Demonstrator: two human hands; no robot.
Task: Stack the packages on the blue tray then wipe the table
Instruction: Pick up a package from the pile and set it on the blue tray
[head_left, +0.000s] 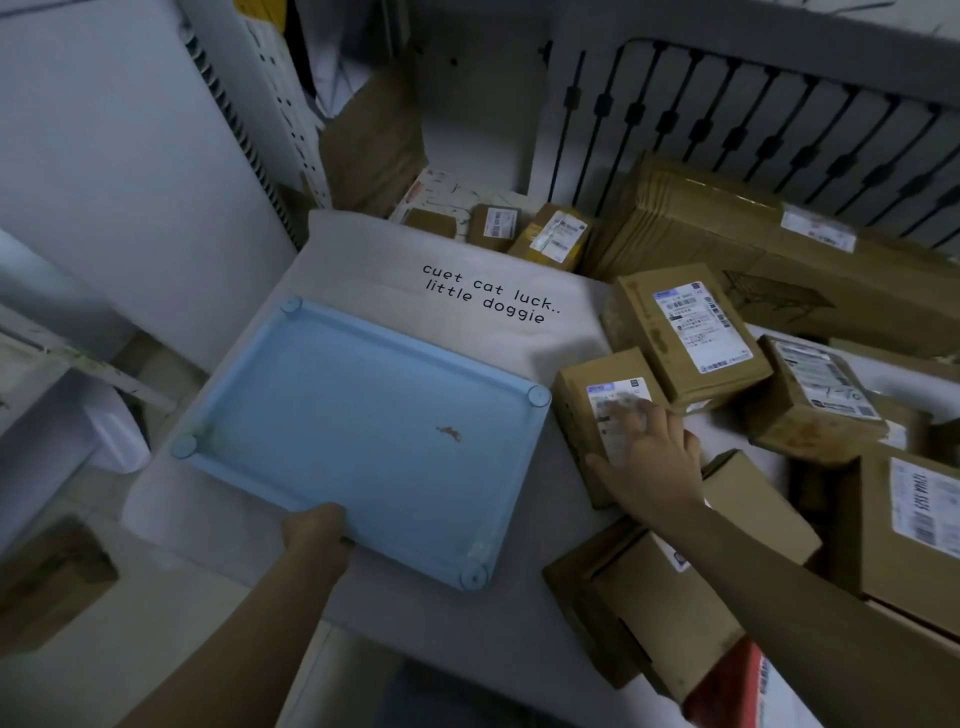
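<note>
A light blue tray lies on the table's pale cloth, holding only a small brown scrap. My left hand grips the tray's near rim. Just right of the tray lies a small brown cardboard package with a white label. My right hand lies on top of it, fingers over the label and thumb against its near side. More labelled packages sit to the right: a larger one leaning above it, another further right, and plain boxes near my right forearm.
Small packages line the cloth's far edge. A big flat carton and a dark metal rack fill the back right. A white wall panel stands at left. Another carton sits low on the left.
</note>
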